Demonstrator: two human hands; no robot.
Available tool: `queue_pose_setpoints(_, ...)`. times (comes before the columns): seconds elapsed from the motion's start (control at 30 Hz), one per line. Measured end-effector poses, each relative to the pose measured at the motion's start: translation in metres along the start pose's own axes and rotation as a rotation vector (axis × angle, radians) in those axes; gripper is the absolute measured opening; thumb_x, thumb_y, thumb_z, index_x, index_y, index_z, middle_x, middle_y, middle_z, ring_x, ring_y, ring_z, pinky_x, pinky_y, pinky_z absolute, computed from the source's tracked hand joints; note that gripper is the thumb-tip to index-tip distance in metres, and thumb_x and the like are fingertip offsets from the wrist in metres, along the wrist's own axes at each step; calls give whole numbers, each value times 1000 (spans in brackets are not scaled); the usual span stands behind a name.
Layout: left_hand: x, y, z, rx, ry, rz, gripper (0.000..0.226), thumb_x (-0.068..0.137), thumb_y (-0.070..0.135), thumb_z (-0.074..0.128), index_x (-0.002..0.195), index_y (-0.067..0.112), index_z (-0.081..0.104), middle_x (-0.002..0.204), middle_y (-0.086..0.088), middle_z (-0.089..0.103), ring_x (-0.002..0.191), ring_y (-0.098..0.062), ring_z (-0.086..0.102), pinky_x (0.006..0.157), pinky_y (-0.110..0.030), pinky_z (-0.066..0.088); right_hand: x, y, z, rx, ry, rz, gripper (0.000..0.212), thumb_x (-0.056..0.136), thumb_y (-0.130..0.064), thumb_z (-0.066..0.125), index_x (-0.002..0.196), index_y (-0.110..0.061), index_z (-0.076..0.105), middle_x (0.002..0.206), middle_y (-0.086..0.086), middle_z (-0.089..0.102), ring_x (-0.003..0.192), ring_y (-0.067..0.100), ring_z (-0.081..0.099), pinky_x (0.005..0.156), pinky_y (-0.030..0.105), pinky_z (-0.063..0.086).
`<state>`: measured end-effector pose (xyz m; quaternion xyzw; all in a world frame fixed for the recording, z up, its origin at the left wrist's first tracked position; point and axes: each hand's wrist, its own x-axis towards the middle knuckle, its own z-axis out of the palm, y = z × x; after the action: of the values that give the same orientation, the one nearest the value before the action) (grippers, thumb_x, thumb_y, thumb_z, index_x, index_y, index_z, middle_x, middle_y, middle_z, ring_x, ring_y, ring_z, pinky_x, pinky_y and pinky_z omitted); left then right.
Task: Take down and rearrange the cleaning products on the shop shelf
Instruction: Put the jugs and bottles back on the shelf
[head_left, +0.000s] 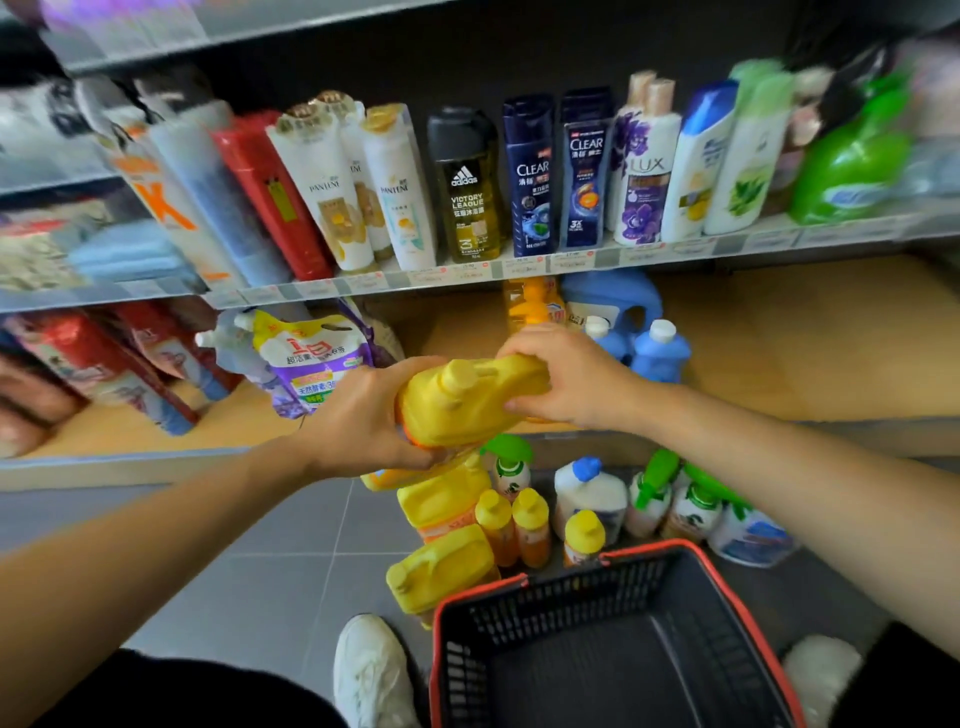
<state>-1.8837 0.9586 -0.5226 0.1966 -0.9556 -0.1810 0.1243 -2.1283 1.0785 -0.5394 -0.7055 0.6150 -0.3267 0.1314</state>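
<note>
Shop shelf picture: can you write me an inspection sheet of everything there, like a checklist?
Surface: wooden lower shelf board; grey tiled floor below it.
Job's things: yellow plastic handled jug held in the air in front of the shelf; more yellow jugs and green-trigger spray bottles on the floor; blue plastic bottles on the lower shelf.
Clutter: purple-and-white refill pouch leaning at the shelf's left.
Hands: left hand grips the jug's lower end; right hand grips its handle side.
Cables: nothing seen.
Surroundings: black mesh basket with red rim by the feet; shampoo bottles on the upper shelf.
</note>
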Motion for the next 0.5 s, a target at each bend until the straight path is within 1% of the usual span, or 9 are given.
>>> queue_pose_setpoints(0.07,-9,16,-3,-37,-32,59,91,61,56,79,142,26,52,120,8,70,103,-8,66,85,-25,56,-16,-18,-16,47,-94,32,26,76,-29,85,91,-18,67,87,0,66,84,13,59,76,37,48)
queue_pose_setpoints(0.13,-16,28,-2,-86,-72,98,89,64,50,85,143,25,51,123,8,69,106,-8,66,87,-29,57,-33,-32,-27,49,-152,54,22,78,-33,83,84,-24,65,79,-5,64,75,5,56,67,27,46)
queue_pose_setpoints(0.2,-22,38,2,-133,-96,111,91,65,47,88,144,22,51,125,7,68,110,-11,66,89,-36,58,-49,-44,-30,70,-150,75,26,78,-36,83,74,-25,59,67,-10,55,67,1,52,58,17,38)
queue_pose_setpoints(0.23,-24,43,4,-160,-101,115,91,65,45,89,144,22,51,127,8,67,112,-11,66,89,-37,58,-57,-49,-30,102,-127,91,29,78,-36,83,72,-22,58,63,-11,52,63,0,50,56,16,37)
queue_pose_setpoints(0.33,-28,61,13,-269,-104,112,88,65,45,90,142,25,52,128,15,64,116,-11,63,90,-34,57,-77,-57,-35,209,-47,129,33,76,-34,84,73,-10,62,61,-7,52,59,2,48,53,18,35)
queue_pose_setpoints(0.43,-31,76,25,-400,-133,74,75,66,46,91,131,31,57,123,14,67,114,-15,65,89,-35,59,-93,-59,-44,253,-21,157,37,75,-35,84,77,-3,65,64,10,59,58,3,48,52,20,36)
queue_pose_setpoints(0.5,-35,85,33,-533,-153,20,74,68,36,94,132,30,58,125,11,67,116,-15,66,92,-35,59,-102,-57,-49,264,-13,188,43,74,-40,82,78,-1,66,71,18,60,59,6,49,52,26,37)
